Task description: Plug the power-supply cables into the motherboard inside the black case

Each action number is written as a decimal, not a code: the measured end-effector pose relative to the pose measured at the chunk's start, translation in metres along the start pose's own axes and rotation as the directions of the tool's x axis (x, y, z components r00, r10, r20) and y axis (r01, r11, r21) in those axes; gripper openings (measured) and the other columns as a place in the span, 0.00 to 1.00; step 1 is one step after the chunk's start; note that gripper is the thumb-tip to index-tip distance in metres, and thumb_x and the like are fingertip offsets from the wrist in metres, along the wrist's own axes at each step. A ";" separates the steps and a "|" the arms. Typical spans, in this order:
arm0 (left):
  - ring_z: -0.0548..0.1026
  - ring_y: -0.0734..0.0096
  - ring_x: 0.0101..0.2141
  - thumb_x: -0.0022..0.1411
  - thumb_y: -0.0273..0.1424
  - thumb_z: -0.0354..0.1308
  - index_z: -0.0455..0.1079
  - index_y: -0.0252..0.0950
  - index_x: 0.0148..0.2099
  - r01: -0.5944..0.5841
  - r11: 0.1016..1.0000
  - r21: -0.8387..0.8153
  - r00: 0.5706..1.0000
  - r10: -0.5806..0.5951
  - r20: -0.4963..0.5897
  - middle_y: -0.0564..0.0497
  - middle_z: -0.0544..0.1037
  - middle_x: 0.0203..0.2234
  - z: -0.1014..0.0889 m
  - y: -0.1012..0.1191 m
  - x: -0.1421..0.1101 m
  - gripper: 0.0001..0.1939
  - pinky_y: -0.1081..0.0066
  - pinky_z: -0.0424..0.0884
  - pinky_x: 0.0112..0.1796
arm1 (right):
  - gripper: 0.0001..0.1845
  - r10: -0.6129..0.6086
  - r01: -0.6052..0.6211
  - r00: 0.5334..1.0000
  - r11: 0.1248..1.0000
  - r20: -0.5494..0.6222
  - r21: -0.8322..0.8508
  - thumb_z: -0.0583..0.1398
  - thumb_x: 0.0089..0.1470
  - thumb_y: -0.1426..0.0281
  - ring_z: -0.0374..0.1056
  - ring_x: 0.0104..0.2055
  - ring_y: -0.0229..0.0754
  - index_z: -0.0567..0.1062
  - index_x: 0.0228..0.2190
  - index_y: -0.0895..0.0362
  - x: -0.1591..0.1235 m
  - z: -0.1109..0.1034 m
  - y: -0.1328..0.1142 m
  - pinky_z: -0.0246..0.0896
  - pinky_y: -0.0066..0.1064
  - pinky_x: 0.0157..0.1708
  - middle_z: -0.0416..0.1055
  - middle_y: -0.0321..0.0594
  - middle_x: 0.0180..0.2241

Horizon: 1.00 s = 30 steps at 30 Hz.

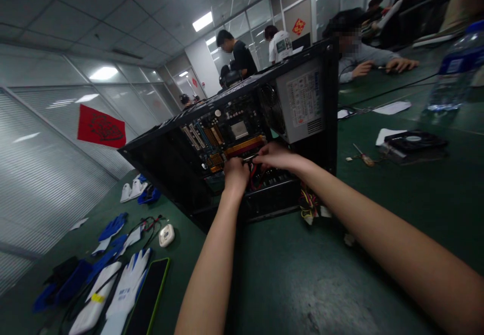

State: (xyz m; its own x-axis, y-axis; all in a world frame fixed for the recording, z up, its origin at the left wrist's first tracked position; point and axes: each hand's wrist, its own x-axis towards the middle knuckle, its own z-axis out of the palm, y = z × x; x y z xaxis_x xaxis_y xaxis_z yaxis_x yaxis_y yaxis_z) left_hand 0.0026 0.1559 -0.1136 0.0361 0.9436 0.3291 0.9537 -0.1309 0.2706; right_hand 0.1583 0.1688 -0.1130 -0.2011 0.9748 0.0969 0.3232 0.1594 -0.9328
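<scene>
Head view: the open computer case stands on the green counter directly ahead, open side toward me. Inside, the motherboard is visible, with the power supply mounted at upper right. Both my hands are inside the case, near the motherboard's lower edge. My right hand has its fingers drawn together at the red and black cables; the exact piece between them is not discernible. My left hand is just beside it, knuckles toward me; its fingers are hidden, so I cannot tell their state. A multicolored wire bundle hangs at the case's lower right.

Right of the case: a screwdriver, a black fan and a water bottle. Left: a white earbud case, a green-edged phone and a white work glove. Across the counter, a person rests both forearms on it.
</scene>
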 end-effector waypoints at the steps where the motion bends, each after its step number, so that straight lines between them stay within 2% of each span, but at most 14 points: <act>1: 0.81 0.59 0.42 0.63 0.27 0.57 0.81 0.33 0.42 0.027 0.999 -0.031 1.000 -0.027 -0.005 0.39 0.84 0.38 0.001 -0.001 0.001 0.12 0.71 0.70 0.42 | 0.13 0.000 0.000 1.000 1.000 -0.003 0.003 0.64 0.52 0.74 0.67 0.19 0.34 0.70 0.19 0.58 0.001 0.001 0.001 0.55 0.22 0.19 0.68 0.33 0.15; 3: 0.81 0.60 0.42 0.62 0.28 0.59 0.81 0.33 0.43 0.063 0.994 -0.093 0.998 -0.065 -0.022 0.40 0.84 0.38 0.004 -0.003 0.003 0.11 0.72 0.71 0.41 | 0.12 0.001 -0.001 1.000 1.000 -0.001 0.008 0.64 0.52 0.74 0.67 0.19 0.35 0.70 0.20 0.58 0.002 0.001 0.001 0.55 0.22 0.19 0.68 0.34 0.15; 6: 0.81 0.61 0.41 0.62 0.28 0.58 0.81 0.33 0.41 0.028 0.992 -0.120 0.999 -0.033 -0.039 0.40 0.84 0.38 0.007 -0.005 0.006 0.11 0.72 0.71 0.41 | 0.12 0.008 -0.008 1.000 1.000 -0.002 0.017 0.64 0.52 0.75 0.68 0.19 0.35 0.70 0.20 0.58 0.001 0.002 0.000 0.57 0.22 0.20 0.68 0.35 0.15; 10: 0.81 0.61 0.41 0.62 0.27 0.57 0.82 0.34 0.41 -0.043 0.998 -0.055 0.998 0.041 -0.041 0.40 0.84 0.39 0.004 -0.003 0.004 0.12 0.71 0.71 0.42 | 0.13 0.008 -0.008 1.000 1.000 -0.005 0.019 0.64 0.53 0.74 0.68 0.19 0.35 0.70 0.19 0.58 0.000 0.001 -0.002 0.58 0.22 0.20 0.68 0.34 0.15; 15: 0.81 0.59 0.41 0.63 0.28 0.56 0.82 0.33 0.42 -0.054 0.998 0.024 0.998 0.055 -0.038 0.39 0.84 0.37 0.000 0.000 0.001 0.13 0.70 0.70 0.43 | 0.12 0.002 -0.002 1.000 0.999 0.003 0.038 0.64 0.52 0.74 0.67 0.18 0.35 0.71 0.20 0.59 0.002 0.001 0.000 0.59 0.23 0.20 0.68 0.35 0.14; 19: 0.81 0.58 0.44 0.61 0.28 0.59 0.81 0.32 0.44 0.010 1.000 -0.023 0.999 -0.011 -0.053 0.38 0.83 0.40 0.004 -0.003 0.003 0.13 0.70 0.70 0.44 | 0.12 -0.001 0.001 1.000 1.000 0.000 0.029 0.65 0.52 0.74 0.68 0.18 0.35 0.71 0.20 0.59 0.005 0.002 0.003 0.60 0.23 0.21 0.69 0.35 0.14; 24: 0.82 0.60 0.40 0.60 0.29 0.60 0.82 0.34 0.40 0.048 0.996 -0.071 0.997 -0.053 -0.061 0.41 0.84 0.36 0.008 -0.007 0.007 0.10 0.72 0.70 0.39 | 0.12 -0.020 0.020 1.000 1.000 -0.003 0.012 0.65 0.53 0.73 0.69 0.18 0.35 0.71 0.20 0.58 0.009 0.002 0.008 0.61 0.22 0.20 0.69 0.34 0.14; 30: 0.82 0.59 0.40 0.59 0.30 0.61 0.82 0.33 0.41 0.106 0.989 -0.105 0.991 -0.114 -0.072 0.40 0.84 0.36 0.006 -0.006 0.007 0.11 0.72 0.70 0.37 | 0.14 -0.025 0.025 1.000 1.000 0.010 -0.003 0.64 0.53 0.72 0.68 0.18 0.36 0.70 0.19 0.58 0.010 0.002 0.009 0.59 0.22 0.19 0.68 0.34 0.13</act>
State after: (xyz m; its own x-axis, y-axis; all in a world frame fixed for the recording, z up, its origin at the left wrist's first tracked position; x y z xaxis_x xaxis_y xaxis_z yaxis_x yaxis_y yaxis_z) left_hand -0.0013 0.1656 -0.1180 -0.0939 0.9282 0.3601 0.9156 -0.0615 0.3974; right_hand 0.1572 0.1799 -0.1212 -0.2187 0.9688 0.1166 0.3211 0.1843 -0.9289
